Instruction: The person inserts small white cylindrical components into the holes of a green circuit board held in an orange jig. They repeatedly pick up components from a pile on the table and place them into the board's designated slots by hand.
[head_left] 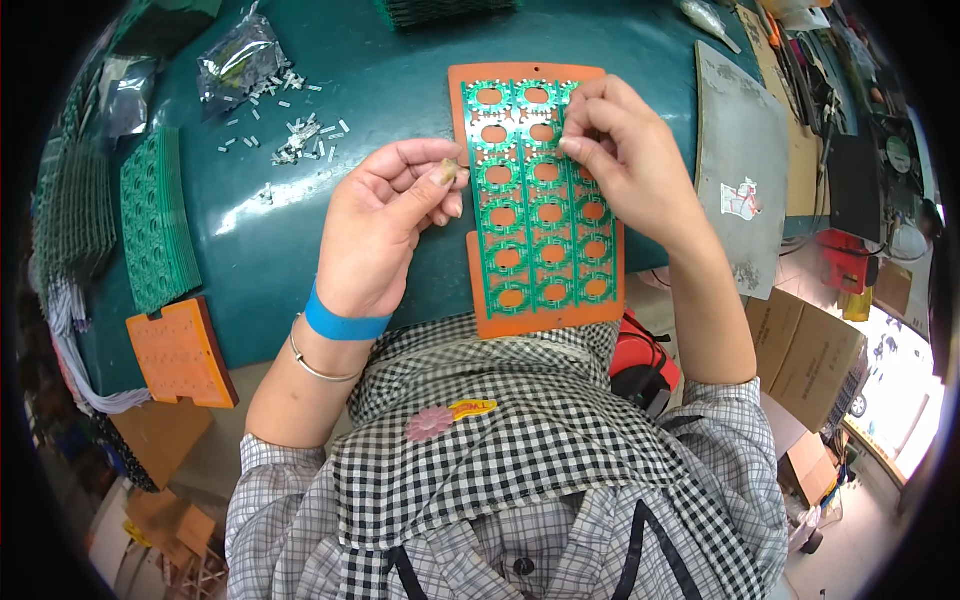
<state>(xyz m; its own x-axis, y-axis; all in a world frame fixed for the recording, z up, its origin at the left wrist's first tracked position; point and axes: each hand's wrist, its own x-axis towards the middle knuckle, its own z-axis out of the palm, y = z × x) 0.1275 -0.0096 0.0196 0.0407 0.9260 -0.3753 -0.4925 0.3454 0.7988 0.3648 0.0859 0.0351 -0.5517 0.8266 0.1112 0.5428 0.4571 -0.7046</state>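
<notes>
A green circuit-board panel (545,215) with rows of round holes lies on an orange fixture plate (610,310) at the front of the teal table (400,80). My right hand (625,150) hovers over the panel's upper right, thumb and forefinger pinched together at the board; what they pinch is too small to tell. My left hand (385,225) is just left of the panel, fingers curled with several small metal parts cupped in the palm, thumb near the plate's left edge. A blue band and a thin bracelet circle the left wrist.
Loose small metal parts (295,135) and a clear plastic bag (238,60) lie at the upper left. A stack of green panels (158,220) and another orange fixture (180,352) sit on the left. A grey board (740,160) lies on the right; cardboard boxes (805,350) stand below it.
</notes>
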